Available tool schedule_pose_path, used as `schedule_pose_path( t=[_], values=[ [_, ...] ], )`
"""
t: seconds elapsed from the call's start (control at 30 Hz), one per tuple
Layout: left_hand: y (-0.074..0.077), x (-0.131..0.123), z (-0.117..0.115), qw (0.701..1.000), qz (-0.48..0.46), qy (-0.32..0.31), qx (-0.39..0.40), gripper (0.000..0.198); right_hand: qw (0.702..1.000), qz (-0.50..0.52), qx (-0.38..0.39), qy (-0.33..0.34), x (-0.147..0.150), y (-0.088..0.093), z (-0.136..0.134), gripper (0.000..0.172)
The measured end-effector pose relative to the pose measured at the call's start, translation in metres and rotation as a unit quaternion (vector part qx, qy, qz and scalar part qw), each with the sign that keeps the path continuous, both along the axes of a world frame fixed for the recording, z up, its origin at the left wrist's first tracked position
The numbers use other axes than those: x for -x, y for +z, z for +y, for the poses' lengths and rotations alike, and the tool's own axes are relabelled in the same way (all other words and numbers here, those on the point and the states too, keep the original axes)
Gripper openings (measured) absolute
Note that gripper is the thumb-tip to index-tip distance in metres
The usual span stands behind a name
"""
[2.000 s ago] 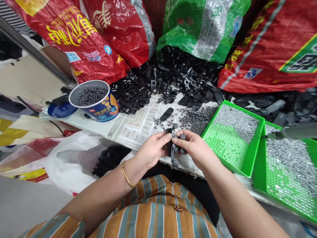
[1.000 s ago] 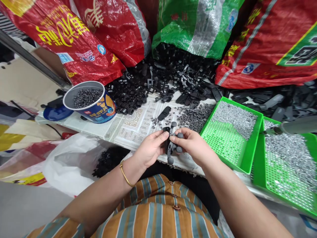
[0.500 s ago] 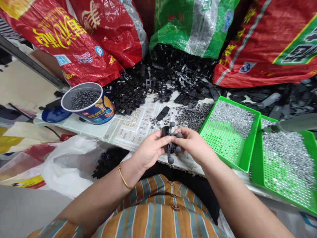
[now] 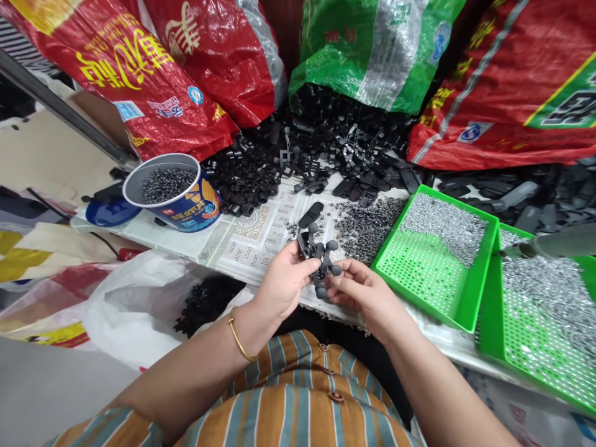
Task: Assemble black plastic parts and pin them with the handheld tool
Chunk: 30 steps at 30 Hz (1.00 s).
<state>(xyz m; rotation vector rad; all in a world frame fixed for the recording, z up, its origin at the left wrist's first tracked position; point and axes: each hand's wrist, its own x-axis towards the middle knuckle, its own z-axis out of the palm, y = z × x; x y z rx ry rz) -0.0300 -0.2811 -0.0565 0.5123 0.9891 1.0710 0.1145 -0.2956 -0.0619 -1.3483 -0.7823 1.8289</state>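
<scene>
Between the thumb and fingers of my left hand [image 4: 285,282] is a black plastic bracket [image 4: 320,251] with several arms that end in rounded pads. My right hand [image 4: 370,295] is closed at the bracket's lower right side, thumb and fingertips pinching it near a padded end. The bracket is held tilted above the table's front edge; its inner parts are partly covered by my fingers. Just beyond it lies a flat black oval plate [image 4: 311,215] on the patterned tabletop [image 4: 251,245]. Tiny dark metallic pieces [image 4: 370,226] are spread to its right.
Two green perforated trays [image 4: 431,261] with small silvery parts stand on the right. A blue tub [image 4: 198,208] of small dark pieces is at left. Behind are heaps of black plastic parts [image 4: 251,177], a green sack [image 4: 339,56] and red sacks [image 4: 223,68]. A grey tube [image 4: 559,242] crosses the right tray.
The bracket has turned and tilted in my hands, its upper end leaning left. My right hand has shifted slightly downward along it. The whole view has moved a little.
</scene>
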Motion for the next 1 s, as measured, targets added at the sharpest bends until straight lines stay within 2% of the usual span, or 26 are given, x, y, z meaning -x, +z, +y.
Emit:
schedule_pose_path(
  t=[0.3, 0.5, 0.8, 1.0],
  values=[
    [0.002, -0.005, -0.004, 0.999, 0.022, 0.044, -0.022, 0.03, 0.999, -0.012, 0.03, -0.019, 0.015, -0.001, 0.002, 0.027],
    [0.0, -0.007, -0.004, 0.998, 0.024, 0.054, -0.036, 0.03, 1.0, -0.013, 0.016, -0.024, 0.017, -0.002, 0.002, 0.028],
    [0.0, -0.008, -0.004, 0.998, 0.009, 0.055, -0.031, 0.032, 0.998, 0.005, 0.045, -0.042, 0.016, -0.003, 0.003, 0.021],
    [-0.003, -0.01, -0.004, 0.998, 0.006, 0.061, -0.023, 0.035, 0.999, -0.029, 0.007, -0.044, 0.018, -0.004, 0.004, 0.024]
  ],
)
